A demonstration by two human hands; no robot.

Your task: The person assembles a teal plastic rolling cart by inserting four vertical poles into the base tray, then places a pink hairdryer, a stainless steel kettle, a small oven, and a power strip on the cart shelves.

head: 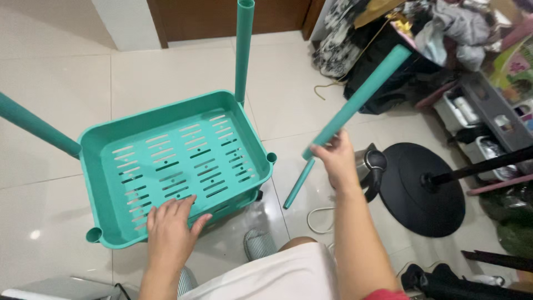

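Note:
A teal plastic shelf tray with slotted bottom sits on the tiled floor. My left hand lies flat on its near rim, fingers spread. Two teal tubes stand in its corner sockets: one upright at the far corner, one leaning out at the left. The near-left socket and right socket hold nothing. My right hand grips a third teal tube, held slanting up to the right, just right of the tray. A thinner teal tube slants down below that hand.
A black round fan base with its pole stands on the right. A dark kettle sits beside it. Clothes and bags pile up at the top right, by a grey shelf with boxes. White cord lies near my striped slippers.

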